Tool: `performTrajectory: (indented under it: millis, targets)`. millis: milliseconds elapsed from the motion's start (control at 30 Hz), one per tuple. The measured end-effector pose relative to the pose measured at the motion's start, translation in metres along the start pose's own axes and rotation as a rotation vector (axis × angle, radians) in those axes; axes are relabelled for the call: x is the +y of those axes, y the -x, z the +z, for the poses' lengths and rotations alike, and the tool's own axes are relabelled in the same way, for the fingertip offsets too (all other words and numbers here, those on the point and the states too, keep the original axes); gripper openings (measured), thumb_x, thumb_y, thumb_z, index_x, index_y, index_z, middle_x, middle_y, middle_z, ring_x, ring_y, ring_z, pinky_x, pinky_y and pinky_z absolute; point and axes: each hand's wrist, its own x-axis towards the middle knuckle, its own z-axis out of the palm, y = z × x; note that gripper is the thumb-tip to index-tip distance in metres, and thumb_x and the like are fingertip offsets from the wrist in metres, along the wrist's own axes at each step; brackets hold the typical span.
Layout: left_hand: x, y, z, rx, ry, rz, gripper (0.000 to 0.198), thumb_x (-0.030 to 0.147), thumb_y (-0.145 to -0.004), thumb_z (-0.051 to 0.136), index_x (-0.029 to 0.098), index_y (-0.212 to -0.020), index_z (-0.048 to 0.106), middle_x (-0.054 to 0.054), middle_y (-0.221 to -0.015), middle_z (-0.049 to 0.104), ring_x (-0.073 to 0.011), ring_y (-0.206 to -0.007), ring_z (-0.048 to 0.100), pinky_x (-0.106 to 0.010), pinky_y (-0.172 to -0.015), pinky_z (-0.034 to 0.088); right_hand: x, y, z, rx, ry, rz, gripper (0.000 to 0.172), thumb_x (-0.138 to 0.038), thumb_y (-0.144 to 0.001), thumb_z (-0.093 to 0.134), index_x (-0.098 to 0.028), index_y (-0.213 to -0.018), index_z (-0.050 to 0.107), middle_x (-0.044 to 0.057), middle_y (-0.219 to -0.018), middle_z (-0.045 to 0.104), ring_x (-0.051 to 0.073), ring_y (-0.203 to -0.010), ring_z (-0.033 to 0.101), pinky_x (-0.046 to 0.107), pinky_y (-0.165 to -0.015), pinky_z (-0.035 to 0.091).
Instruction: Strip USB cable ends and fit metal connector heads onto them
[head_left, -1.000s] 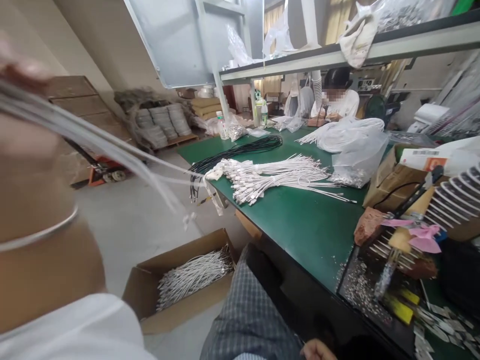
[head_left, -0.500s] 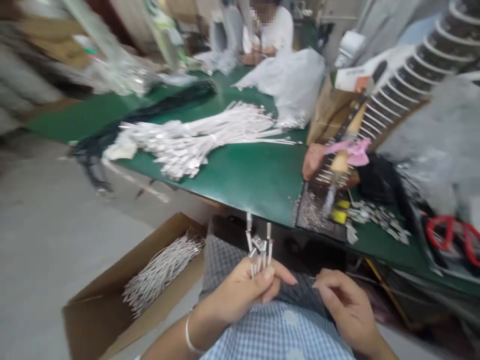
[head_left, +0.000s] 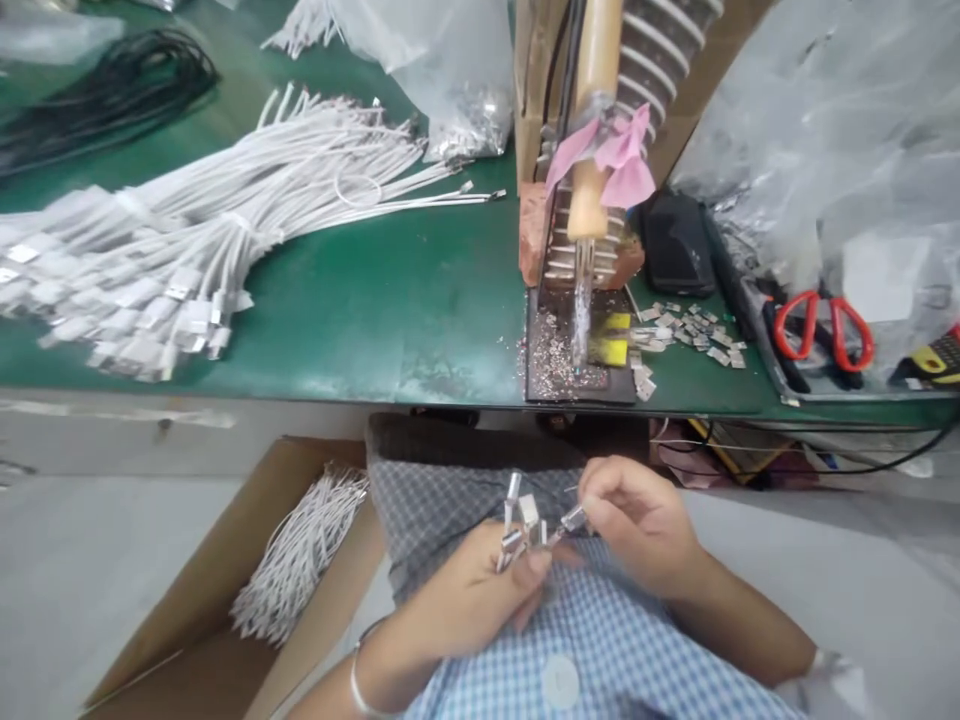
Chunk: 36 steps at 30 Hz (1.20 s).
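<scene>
Over the lap, my left hand (head_left: 487, 580) is closed around several short white cable ends (head_left: 528, 512) with metal connectors that stick up past the thumb and fingers. Just right of it, my right hand (head_left: 637, 515) pinches a small metal connector (head_left: 573, 517) at the tip of one of these cables. The two hands are close together, in front of the table edge. A thin point shows by the right fingertips, too small to make out.
The green table (head_left: 360, 320) carries white cable bundles (head_left: 247, 190), a wooden-handled soldering iron (head_left: 592, 200), loose metal connectors (head_left: 697, 330), red-handled scissors (head_left: 840, 335) and a phone (head_left: 677, 243). A cardboard box (head_left: 217, 550) with white cables stands at lower left.
The view has turned down and to the right. My right hand has come in beside my left hand and now pinches a connector; before, it was apart from the cables.
</scene>
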Motion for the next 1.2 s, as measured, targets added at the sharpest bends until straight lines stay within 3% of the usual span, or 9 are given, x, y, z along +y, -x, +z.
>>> performTrajectory:
  millis: [133,200,433,867,1200]
  targets:
    - [0.004,0.002,0.002,0.318,-0.116,0.057,0.042,0.054,-0.093,0.062,0.015,-0.103,0.072,0.0,-0.069,0.057,-0.0121,-0.061,0.047,-0.023,-0.058,0.038,0.003,0.001,0.002,-0.01,0.106,0.054,0.026,-0.035,-0.096,0.058,-0.02,-0.075,0.057,-0.002,-0.062,0.053,0.01,-0.051,0.047,0.023,-0.048,0.04]
    - [0.007,0.001,0.004,0.381,-0.079,0.05,0.034,0.048,-0.09,0.067,0.015,-0.097,0.07,0.002,-0.069,0.054,-0.0114,-0.061,0.045,-0.022,-0.057,0.037,0.004,0.001,0.002,-0.012,0.131,0.069,0.025,-0.033,-0.095,0.058,-0.02,-0.074,0.056,-0.003,-0.061,0.051,0.01,-0.05,0.045,0.023,-0.046,0.038]
    - [0.016,-0.009,0.007,0.272,-0.028,0.005,0.024,0.034,-0.09,0.062,0.014,-0.077,0.06,0.008,-0.056,0.036,-0.0068,-0.049,0.027,-0.02,-0.046,0.024,0.005,0.002,-0.001,0.002,0.113,0.12,0.024,-0.032,-0.094,0.059,-0.021,-0.073,0.054,-0.004,-0.06,0.049,0.009,-0.049,0.043,0.021,-0.046,0.036]
    - [0.017,-0.007,0.001,0.231,-0.109,-0.03,0.027,0.036,-0.089,0.061,0.012,-0.078,0.069,0.005,-0.054,0.043,-0.0072,-0.047,0.029,-0.021,-0.045,0.023,0.008,0.004,-0.008,-0.118,0.121,0.206,0.033,-0.041,-0.095,0.056,-0.021,-0.07,0.053,-0.003,-0.059,0.049,0.011,-0.052,0.044,0.024,-0.049,0.036]
    - [0.02,-0.009,-0.002,0.246,-0.139,-0.008,0.024,0.031,-0.088,0.061,0.012,-0.077,0.07,0.006,-0.053,0.038,-0.007,-0.047,0.029,-0.02,-0.044,0.024,0.004,-0.001,0.0,-0.043,0.125,0.102,0.022,-0.025,-0.093,0.056,-0.021,-0.071,0.053,-0.004,-0.062,0.048,0.009,-0.051,0.043,0.021,-0.047,0.035]
